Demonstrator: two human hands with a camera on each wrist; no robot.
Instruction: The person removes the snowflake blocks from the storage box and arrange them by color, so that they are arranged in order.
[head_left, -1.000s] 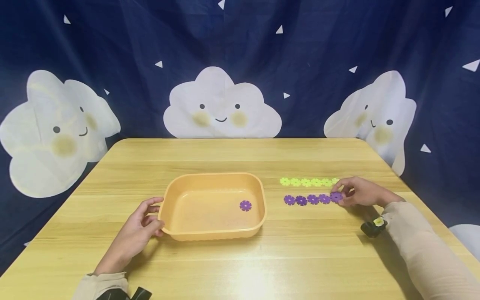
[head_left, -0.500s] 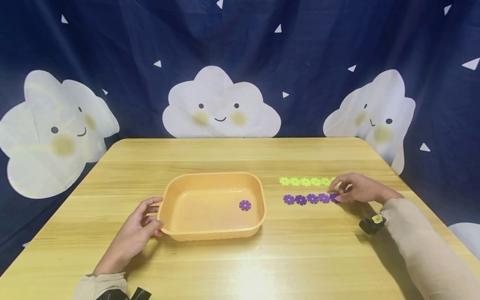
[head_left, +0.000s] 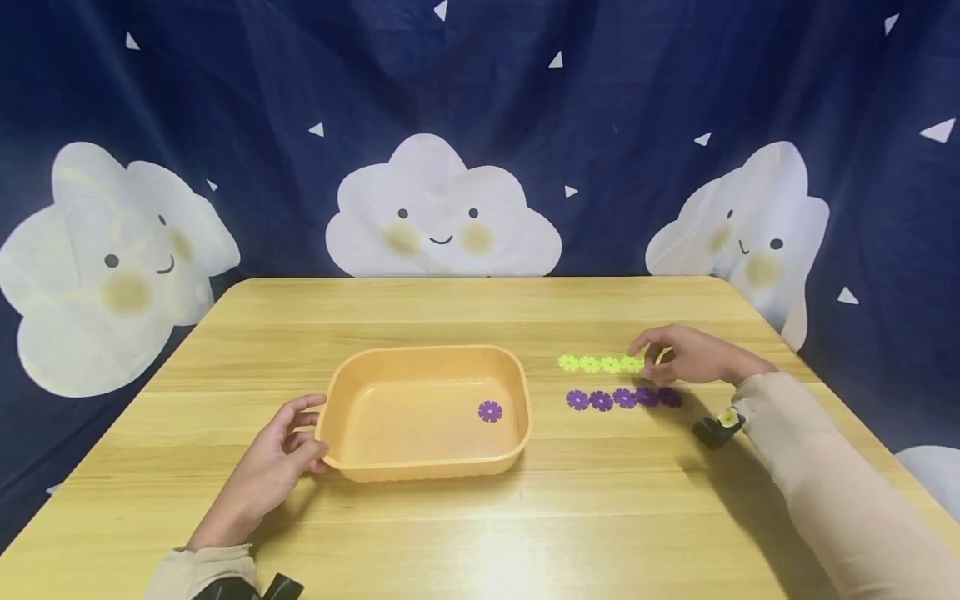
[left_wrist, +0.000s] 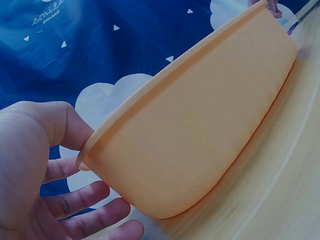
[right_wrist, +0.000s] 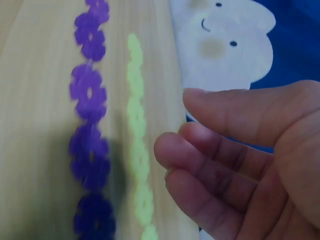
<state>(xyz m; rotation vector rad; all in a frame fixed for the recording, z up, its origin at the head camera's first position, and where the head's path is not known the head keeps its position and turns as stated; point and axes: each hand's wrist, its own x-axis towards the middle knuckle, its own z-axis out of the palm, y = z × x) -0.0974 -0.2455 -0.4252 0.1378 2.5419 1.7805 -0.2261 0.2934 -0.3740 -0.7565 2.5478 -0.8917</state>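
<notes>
My left hand (head_left: 264,475) pinches the rim of an orange plastic basin (head_left: 423,468) at its left end. In the left wrist view the thumb (left_wrist: 72,131) lies over the rim and the lower fingers spread below it. One purple snowflake disc (head_left: 491,411) lies inside, toward the right. My right hand (head_left: 697,354) hovers with loosely bent fingers over the right end of a row of yellow-green snowflake discs (head_left: 590,364), partly hiding it. Nothing shows between its fingers (right_wrist: 175,150) in the right wrist view. Nearer me runs a row of purple snowflake discs (head_left: 601,401), shadowed by that hand.
The wooden table (head_left: 480,533) carries the basin left of the two disc rows. Behind its far edge hangs a dark blue curtain (head_left: 495,92) with white smiling clouds (head_left: 442,192). Black devices (head_left: 718,430) are worn at both wrists.
My right hand has let go of the purple disc at the right end of its row, then risen and moved left and away over the yellow-green row. The left hand and basin stay put.
</notes>
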